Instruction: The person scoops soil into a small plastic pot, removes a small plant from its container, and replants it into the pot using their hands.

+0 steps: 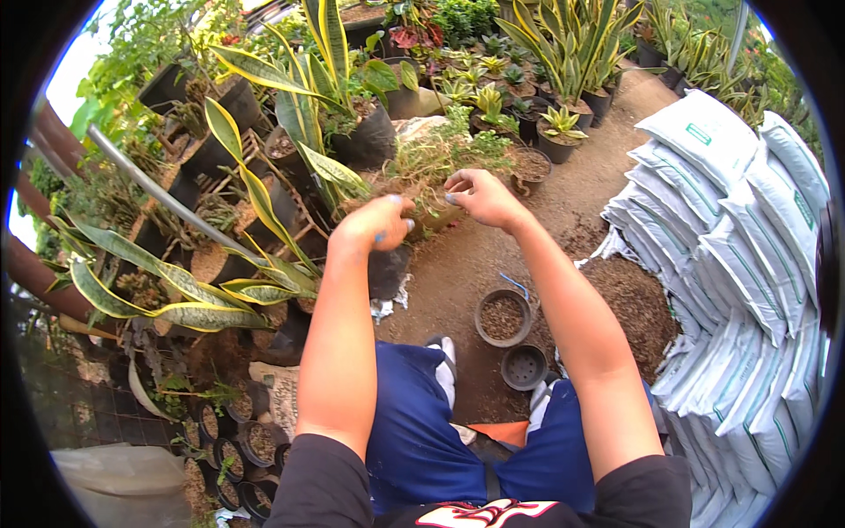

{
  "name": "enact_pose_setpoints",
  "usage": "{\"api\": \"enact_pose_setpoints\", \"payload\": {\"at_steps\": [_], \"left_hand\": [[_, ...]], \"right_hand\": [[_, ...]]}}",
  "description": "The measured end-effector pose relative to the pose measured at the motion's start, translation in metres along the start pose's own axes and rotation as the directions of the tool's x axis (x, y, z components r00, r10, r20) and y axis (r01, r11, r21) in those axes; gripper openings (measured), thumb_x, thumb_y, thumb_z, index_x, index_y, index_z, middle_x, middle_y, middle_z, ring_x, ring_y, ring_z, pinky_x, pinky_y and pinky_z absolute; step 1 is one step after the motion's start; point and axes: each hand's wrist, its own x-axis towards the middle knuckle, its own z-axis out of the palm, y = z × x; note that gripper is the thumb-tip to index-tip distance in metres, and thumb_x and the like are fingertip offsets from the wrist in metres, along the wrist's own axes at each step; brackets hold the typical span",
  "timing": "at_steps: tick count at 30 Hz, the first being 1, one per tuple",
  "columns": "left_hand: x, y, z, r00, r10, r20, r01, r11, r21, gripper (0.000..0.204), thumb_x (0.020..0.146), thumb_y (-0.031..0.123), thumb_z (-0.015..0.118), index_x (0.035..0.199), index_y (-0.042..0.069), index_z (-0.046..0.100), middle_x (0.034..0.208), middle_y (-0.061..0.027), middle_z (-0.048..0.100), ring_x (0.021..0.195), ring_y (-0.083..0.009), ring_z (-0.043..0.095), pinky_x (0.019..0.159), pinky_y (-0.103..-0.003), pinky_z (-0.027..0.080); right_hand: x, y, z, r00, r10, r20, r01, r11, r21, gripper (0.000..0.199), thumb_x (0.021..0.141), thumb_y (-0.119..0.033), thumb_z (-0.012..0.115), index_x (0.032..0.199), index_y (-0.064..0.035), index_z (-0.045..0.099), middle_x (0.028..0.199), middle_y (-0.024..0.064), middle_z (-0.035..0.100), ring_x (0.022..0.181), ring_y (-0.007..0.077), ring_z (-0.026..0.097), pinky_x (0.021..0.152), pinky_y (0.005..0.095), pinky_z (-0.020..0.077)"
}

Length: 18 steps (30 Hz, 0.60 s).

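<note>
Looking down through the head camera, I see the biggest mass first: a stack of white sacks (739, 264) piled in slanting rows along the right side, each plump and pillow-shaped with a thin green stripe. A small green rectangular label sits on the topmost sack, near its upper edge. Left of the stack spreads a heap of brown soil (629, 304) on the bare ground.

Next in size are the tall striped plants (572, 40) with yellow-edged sword leaves, standing in black pots at the top, and more of the same kind leaning in from the left.

Between my two hands sits a scraggly green plant (440, 163) with thin stems, rooted in a low clump of soil just beyond my fingers. My left hand (374, 224) is curled into a loose fist at the plant's near left edge; I cannot tell whether it grips anything. My right hand (480, 195) has its fingers pinched narrow at the plant's stems.

Near my knees stand a round pot filled with soil (503, 317) and, just beside it, a smaller empty black pot (524, 366).
</note>
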Motion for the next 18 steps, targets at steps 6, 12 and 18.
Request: {"api": "enact_pose_setpoints", "payload": {"at_steps": [6,12,18], "left_hand": [[0.011,-0.003,-0.002,0.998,-0.039,0.056,0.036,0.998,0.042,0.049,0.098,0.016,0.062,0.145,0.003,0.053,0.14,-0.0204,0.062,0.13,-0.0338,0.059,0.11,-0.04,0.045],[0.03,-0.001,0.003,0.995,-0.089,0.054,0.087,0.996,0.035,0.051,0.099,0.017,0.061,0.148,0.005,0.051,0.141,-0.0217,0.06,0.132,-0.0358,0.056,0.112,-0.041,0.044],[0.039,-0.001,0.011,0.987,-0.159,0.012,0.159,0.987,-0.004,0.058,0.1,0.018,0.058,0.154,0.006,0.042,0.15,-0.0215,0.052,0.14,-0.0353,0.049,0.117,-0.04,0.039]], "right_hand": [[0.074,0.058,0.051,0.995,-0.056,-0.082,0.058,0.998,0.017,0.039,0.09,-0.014,0.071,0.126,-0.0021,0.064,0.113,0.0188,0.073,0.106,0.0304,0.07,0.094,0.0413,0.0536],[0.11,0.078,0.071,0.984,-0.144,-0.107,0.131,0.984,-0.121,0.045,0.092,-0.018,0.069,0.134,-0.0045,0.064,0.128,0.0244,0.067,0.124,0.0373,0.062,0.108,0.0436,0.0469],[0.115,0.045,0.062,0.926,-0.164,-0.34,0.145,0.986,-0.081,0.024,0.093,-0.012,0.066,0.112,-0.0018,0.076,0.105,0.021,0.075,0.099,0.0331,0.073,0.091,0.0414,0.0547]]}}
